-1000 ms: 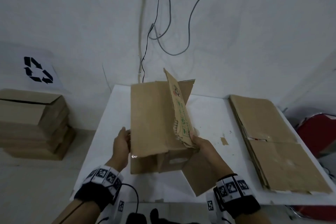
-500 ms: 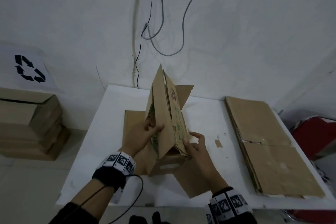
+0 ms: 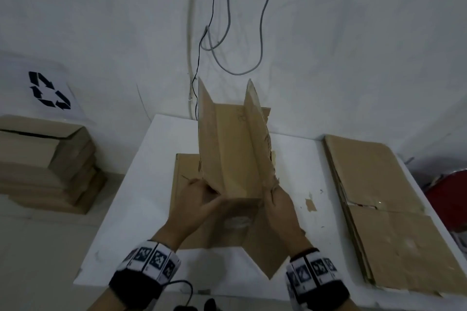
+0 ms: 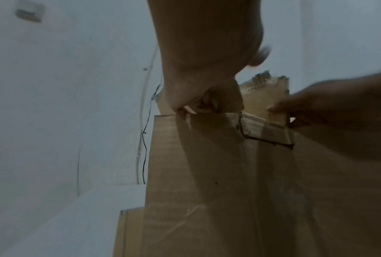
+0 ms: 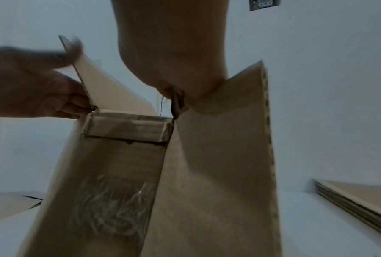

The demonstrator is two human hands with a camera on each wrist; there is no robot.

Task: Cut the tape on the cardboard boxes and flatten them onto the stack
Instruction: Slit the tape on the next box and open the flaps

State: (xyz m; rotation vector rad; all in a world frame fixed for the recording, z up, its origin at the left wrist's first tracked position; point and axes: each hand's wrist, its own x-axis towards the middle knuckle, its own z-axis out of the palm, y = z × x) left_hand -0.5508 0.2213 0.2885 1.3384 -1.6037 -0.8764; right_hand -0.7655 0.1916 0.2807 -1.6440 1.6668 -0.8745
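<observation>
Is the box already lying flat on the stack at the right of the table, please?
No: the box stands upright mid-table, gripped by the left hand and right hand, apart from the stack.

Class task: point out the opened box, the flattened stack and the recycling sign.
opened box (image 3: 233,159), head view, inner face of its raised panel.
flattened stack (image 3: 379,184), head view, top sheet.
recycling sign (image 3: 48,91), head view, black arrows.

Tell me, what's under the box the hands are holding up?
A flat cardboard sheet lies on the white table beneath the upright box. The left hand and right hand grip the box, covering most of that sheet.
</observation>
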